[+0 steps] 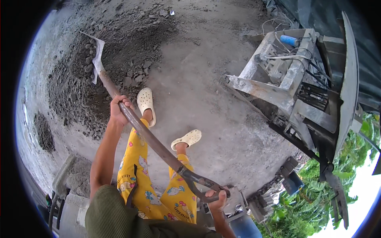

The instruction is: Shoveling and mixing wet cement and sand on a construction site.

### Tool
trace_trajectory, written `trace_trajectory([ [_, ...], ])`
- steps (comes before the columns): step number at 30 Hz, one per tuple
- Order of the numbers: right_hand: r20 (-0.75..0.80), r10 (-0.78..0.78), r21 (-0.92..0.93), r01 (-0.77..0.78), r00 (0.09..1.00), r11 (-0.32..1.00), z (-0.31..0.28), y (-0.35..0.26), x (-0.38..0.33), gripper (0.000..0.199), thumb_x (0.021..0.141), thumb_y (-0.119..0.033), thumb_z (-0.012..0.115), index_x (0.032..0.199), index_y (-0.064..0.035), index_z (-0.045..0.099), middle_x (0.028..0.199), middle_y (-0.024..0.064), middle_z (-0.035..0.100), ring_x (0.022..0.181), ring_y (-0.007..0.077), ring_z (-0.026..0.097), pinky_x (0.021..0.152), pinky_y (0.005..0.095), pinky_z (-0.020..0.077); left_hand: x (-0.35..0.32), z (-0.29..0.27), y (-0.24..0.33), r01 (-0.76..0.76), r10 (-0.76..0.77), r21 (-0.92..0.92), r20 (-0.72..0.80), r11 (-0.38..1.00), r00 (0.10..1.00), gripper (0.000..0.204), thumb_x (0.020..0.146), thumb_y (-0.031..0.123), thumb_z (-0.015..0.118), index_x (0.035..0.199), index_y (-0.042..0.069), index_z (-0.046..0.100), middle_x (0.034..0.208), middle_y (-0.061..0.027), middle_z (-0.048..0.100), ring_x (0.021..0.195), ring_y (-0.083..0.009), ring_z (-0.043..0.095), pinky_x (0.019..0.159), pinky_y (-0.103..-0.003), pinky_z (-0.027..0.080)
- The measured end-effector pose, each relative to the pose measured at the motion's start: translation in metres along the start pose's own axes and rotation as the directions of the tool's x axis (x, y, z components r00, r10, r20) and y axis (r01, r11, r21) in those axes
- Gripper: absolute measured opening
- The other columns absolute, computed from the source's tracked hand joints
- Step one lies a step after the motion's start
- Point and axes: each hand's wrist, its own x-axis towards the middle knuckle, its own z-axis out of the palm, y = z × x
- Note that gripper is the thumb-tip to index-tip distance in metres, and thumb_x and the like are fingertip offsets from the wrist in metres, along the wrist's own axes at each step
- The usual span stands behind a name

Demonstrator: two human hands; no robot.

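One long rusty metal shovel (151, 139) with a D-shaped grip runs diagonally from the lower middle up to its pale blade (96, 55), which rests on the edge of the dark grey gravel and sand heap (103, 67). The left hand (118, 108) is wrapped around the shaft just below the heap; the right hand (216, 201) is closed on the D-grip, well below it. Two cream perforated clogs (146, 101) stand beside the heap on bare concrete floor (206, 111). One grey steel block-making machine (293, 87) stands well right of the heap, open floor between.

One head-worn fisheye view looks steeply down at the concrete floor (206, 99), close above.
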Motion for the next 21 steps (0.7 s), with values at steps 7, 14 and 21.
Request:
trace_trajectory([
  [7, 0.564, -0.636, 0.138, 0.700, 0.526, 0.701, 0.080, -0.031, 0.017, 0.032, 0.058, -0.025, 0.071, 0.067, -0.0033, 0.049, 0.064, 0.0069, 0.051, 0.054, 0.0210, 0.049, 0.052, 0.0290, 0.0410, -0.072, -0.064, 0.130, -0.189, 0.202, -0.074, 0.450, 0.979, 0.870, 0.017, 0.074, 0.020, 0.051, 0.074, 0.006, 0.042, 0.061, 0.0031, 0.039, 0.053, -0.0090, 0.040, 0.057, -0.026, 0.038],
  [14, 0.401, -0.663, 0.152, 0.668, 0.632, 0.729, 0.011, -0.014, 0.032, 0.037, 0.061, -0.035, 0.067, 0.069, -0.0039, 0.048, 0.062, 0.0067, 0.050, 0.054, 0.0208, 0.049, 0.054, 0.0312, 0.0415, -0.079, -0.015, 0.038, -0.240, 0.280, -0.148, 0.580, 0.960, 0.765, 0.023, 0.074, 0.025, 0.054, 0.079, 0.004, 0.046, 0.065, 0.0001, 0.041, 0.057, -0.0121, 0.043, 0.064, -0.031, 0.039],
  [21, -0.307, 0.328, 0.247, -0.259, 0.893, 0.934, -0.144, 0.028, 0.025, 0.048, 0.075, -0.057, 0.038, 0.056, -0.0126, 0.039, 0.043, 0.0029, 0.038, 0.037, 0.0187, 0.040, 0.038, 0.0311, 0.0356, 0.055, -0.038, -0.213, 0.093, -0.092, 0.037, -0.028, 0.995, 0.995, 0.014, 0.065, 0.015, 0.054, 0.059, 0.012, 0.043, 0.051, -0.0004, 0.043, 0.044, -0.0144, 0.045, 0.046, -0.031, 0.041],
])
